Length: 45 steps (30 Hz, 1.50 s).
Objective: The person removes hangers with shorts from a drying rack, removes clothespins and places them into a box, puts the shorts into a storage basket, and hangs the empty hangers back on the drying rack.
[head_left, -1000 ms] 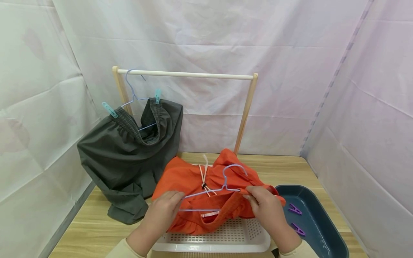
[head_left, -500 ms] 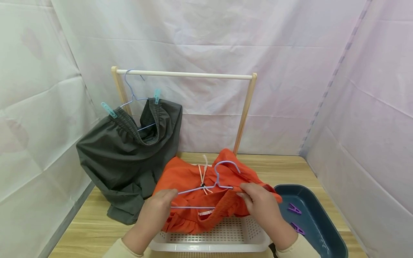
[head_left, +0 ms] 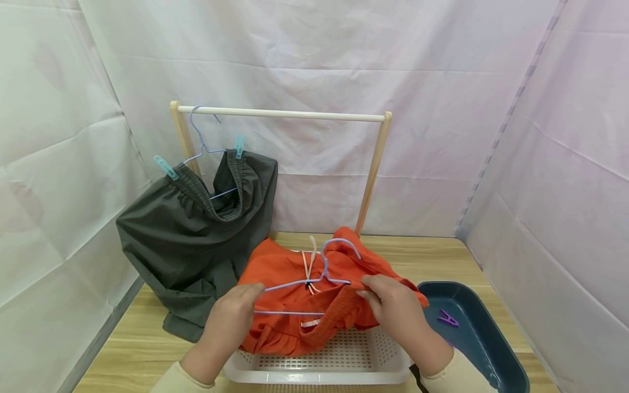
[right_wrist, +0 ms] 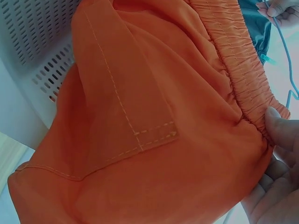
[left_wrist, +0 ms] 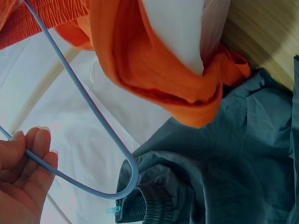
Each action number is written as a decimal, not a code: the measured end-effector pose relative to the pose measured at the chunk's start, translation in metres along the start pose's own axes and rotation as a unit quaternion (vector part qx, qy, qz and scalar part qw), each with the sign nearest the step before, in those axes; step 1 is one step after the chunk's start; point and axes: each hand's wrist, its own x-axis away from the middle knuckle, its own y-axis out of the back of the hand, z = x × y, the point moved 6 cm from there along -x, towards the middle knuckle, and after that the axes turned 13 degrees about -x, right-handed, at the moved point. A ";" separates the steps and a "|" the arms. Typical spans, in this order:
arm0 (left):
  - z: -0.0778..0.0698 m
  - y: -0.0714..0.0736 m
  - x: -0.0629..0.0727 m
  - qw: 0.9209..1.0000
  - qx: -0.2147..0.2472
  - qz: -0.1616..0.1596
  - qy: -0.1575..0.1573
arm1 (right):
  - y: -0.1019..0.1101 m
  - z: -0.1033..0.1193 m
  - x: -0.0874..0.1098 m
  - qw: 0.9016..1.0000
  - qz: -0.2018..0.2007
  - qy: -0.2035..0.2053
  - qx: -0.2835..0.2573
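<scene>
My left hand (head_left: 228,315) grips the left part of a light-blue wire hanger (head_left: 294,283); in the left wrist view the thumb and fingers (left_wrist: 42,140) pinch its wire near the rounded end. My right hand (head_left: 393,307) pinches the elastic waistband (right_wrist: 233,60) of orange pants (head_left: 275,262) between thumb and fingers. The hanger's right end goes behind or into the waistband and is hidden there; its hook points up. A white drawstring (head_left: 308,265) hangs from the pants. They lie over a white perforated basket (head_left: 319,376).
At the left, dark grey pants (head_left: 196,245) hang from a hanger on a wooden rack (head_left: 280,113), held by two teal clothespins (head_left: 166,167). A dark blue tray (head_left: 481,327) on the right holds purple clothespins (head_left: 448,318), one mostly behind my wrist. Cloth walls surround the table.
The hanger and my left hand have moved left, the hook also a little upward. My right hand has shifted slightly left with the waistband. The basket has slid slightly left.
</scene>
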 end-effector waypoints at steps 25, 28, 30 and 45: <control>0.050 0.027 0.006 0.997 -0.042 -0.046 0.046 | -0.005 -0.010 -0.012 0.989 0.097 -0.106 -0.022; 0.057 0.031 0.008 0.995 -0.048 -0.069 0.047 | -0.004 -0.011 -0.012 0.990 0.098 -0.101 -0.029; 0.061 0.034 0.009 0.994 -0.053 -0.080 0.049 | -0.005 -0.011 -0.012 0.989 0.099 -0.100 -0.032; 0.077 0.043 0.016 0.992 -0.066 -0.095 0.057 | -0.011 -0.021 -0.011 0.985 0.123 -0.119 -0.030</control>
